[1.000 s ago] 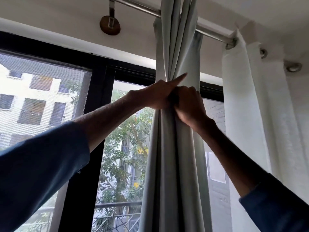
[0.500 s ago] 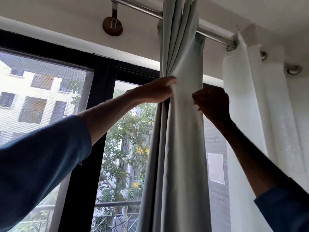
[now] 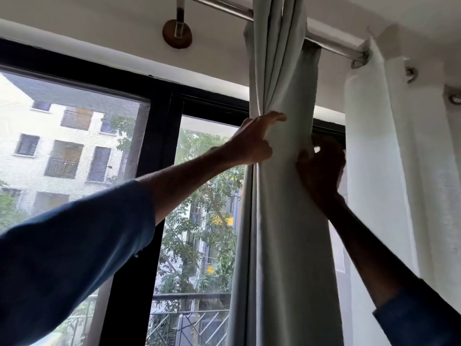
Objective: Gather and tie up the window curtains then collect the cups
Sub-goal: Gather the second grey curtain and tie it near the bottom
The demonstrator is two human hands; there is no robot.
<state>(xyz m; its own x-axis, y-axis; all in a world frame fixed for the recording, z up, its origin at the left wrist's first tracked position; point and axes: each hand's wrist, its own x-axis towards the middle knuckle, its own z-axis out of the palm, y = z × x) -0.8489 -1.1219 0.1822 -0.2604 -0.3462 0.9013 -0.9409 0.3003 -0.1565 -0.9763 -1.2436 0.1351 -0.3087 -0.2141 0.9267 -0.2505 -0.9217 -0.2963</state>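
Note:
A pale grey curtain (image 3: 287, 221) hangs gathered in folds from a metal rod (image 3: 219, 6) in front of the window. My left hand (image 3: 252, 143) grips its left side at head height, index finger stretched across the folds. My right hand (image 3: 320, 171) clasps the curtain's right edge at about the same height, fingers curled around behind the cloth. A white sheer curtain (image 3: 374, 158) hangs just to the right on the same rod. No cups are in view.
A black-framed window (image 3: 162, 136) fills the left, with a building and trees outside. A round wooden rod bracket (image 3: 177, 33) is fixed to the wall above. A balcony railing (image 3: 189, 318) shows low down through the glass.
My right hand let go of the front folds, swung out to the right, then came back onto the curtain's right edge. The left hand kept its grip and its index finger stretched out.

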